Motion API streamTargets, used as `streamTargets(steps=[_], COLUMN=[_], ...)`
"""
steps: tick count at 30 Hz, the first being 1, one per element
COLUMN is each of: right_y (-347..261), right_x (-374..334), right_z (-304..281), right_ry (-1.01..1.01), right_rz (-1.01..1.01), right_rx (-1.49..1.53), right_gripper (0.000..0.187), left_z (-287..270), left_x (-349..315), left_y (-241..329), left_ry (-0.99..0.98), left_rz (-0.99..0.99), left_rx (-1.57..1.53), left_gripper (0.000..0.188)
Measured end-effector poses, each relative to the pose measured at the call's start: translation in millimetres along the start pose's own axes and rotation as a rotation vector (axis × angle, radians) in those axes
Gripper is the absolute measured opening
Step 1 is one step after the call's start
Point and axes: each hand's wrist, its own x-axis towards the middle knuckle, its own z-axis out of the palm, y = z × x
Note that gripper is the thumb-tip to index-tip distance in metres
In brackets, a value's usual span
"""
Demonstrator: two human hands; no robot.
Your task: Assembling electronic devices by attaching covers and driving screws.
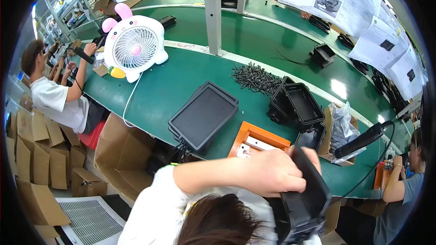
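Note:
My left hand reaches across from the lower left with its fingers curled against the lid of a black plastic box. The lid stands tilted up, and the box is close to my body at the table's front edge. Behind the lid, fingers of what appears to be my right hand wrap its far side; the rest of that hand is hidden. An orange fixture with white blocks lies just beyond my left hand. To its left, flat black lids are stacked, with black cables under them.
Black open housings and a pile of small black parts lie farther back. A corded black tool rests by a carton with plastic wrap. A rabbit-shaped fan stands at left. Co-workers sit on both sides.

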Motion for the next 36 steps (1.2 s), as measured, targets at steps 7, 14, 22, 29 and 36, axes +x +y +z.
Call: streamTargets(steps=[7,14,22,29,36], right_y=[39,20,28,67,43], right_x=[-7,6,47,27,42], right_z=[-96,-41,53,24,-42], right_ry=[0.374,0.001,-0.248,-0.192,0.531], right_rz=[-0.322,-0.039,-0.216,-0.099,-0.627], right_rx=[-0.083,0.122,0.518,0.802,-0.853], right_gripper=[0.030,0.035,0.047,0.040,0.041], left_z=[-63,-67,-1,-66,-173], left_x=[-17,0,35,97,65], left_y=[42,72,61,-2,-243], left_ry=[-0.450,-0.581,-0.348,-0.755,0.411], left_rz=[-0.260,-0.127,0.083,-0.314,-1.268], left_rx=[0.381,0.408,0.874,0.663,0.310], left_gripper=[0.016,0.012,0.036,0.028,0.037])
